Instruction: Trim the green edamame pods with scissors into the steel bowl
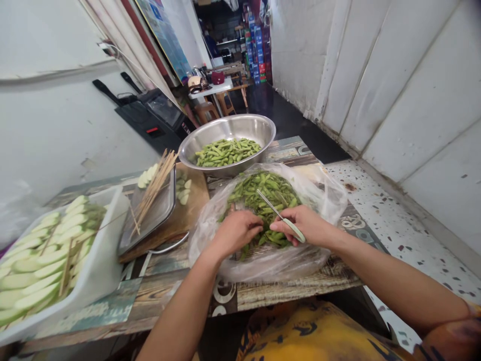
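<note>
No words or numbers can be read for certain. Beyond the plastic bag (270, 268), print on the stacked boxes (258, 47) and the blue poster (169, 40) is too small or blurred; nearer than the bag, dark marks on the yellow garment (319, 338) are unreadable.

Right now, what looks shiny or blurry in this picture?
In the head view, the round silver metal bowl shines inside, the clear crinkly plastic bag catches whitish light, and the blue and red boxes far back look blurry.
</note>
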`<state>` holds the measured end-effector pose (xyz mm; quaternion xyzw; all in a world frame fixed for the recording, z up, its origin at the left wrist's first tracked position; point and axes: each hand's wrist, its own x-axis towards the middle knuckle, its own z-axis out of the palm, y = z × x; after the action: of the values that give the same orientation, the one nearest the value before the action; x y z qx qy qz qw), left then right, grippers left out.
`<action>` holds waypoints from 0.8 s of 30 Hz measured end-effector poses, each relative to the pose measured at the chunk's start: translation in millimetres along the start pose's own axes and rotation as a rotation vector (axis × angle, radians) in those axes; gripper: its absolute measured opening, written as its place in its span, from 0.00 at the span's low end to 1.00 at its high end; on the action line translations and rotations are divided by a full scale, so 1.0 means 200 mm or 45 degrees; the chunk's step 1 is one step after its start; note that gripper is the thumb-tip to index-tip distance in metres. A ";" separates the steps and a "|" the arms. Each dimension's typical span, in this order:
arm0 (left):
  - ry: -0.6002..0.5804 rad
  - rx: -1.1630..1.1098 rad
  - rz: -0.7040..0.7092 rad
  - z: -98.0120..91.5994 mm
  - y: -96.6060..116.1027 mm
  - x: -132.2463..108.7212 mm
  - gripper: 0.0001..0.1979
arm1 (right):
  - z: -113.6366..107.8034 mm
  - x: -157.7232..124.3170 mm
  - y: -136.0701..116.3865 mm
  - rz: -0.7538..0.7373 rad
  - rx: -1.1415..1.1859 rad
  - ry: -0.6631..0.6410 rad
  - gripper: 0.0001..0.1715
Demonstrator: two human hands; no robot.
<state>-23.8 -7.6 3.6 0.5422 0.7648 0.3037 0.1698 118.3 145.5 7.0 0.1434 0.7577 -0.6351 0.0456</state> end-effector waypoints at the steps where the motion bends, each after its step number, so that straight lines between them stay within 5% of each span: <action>1: 0.033 -0.043 -0.037 -0.01 0.01 0.00 0.05 | 0.00 0.00 0.00 -0.001 0.003 -0.003 0.24; 5: 0.136 -0.479 -0.291 -0.05 0.02 -0.01 0.10 | 0.00 0.00 0.01 0.015 -0.017 -0.039 0.24; 9: 0.068 -0.967 -0.467 -0.05 0.02 -0.01 0.16 | 0.00 -0.01 0.00 -0.011 -0.097 -0.139 0.23; 17: 0.025 -0.897 -0.450 -0.04 0.01 -0.02 0.16 | -0.02 -0.02 -0.01 -0.009 -0.098 -0.215 0.24; 24: 0.081 -1.361 -0.584 -0.05 0.01 0.00 0.17 | -0.01 0.00 -0.01 0.018 -0.028 -0.115 0.24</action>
<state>-28.2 -9.4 12.8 0.1924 0.6081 0.6191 0.4583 118.6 146.6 9.8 0.1195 0.7606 -0.6323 0.0856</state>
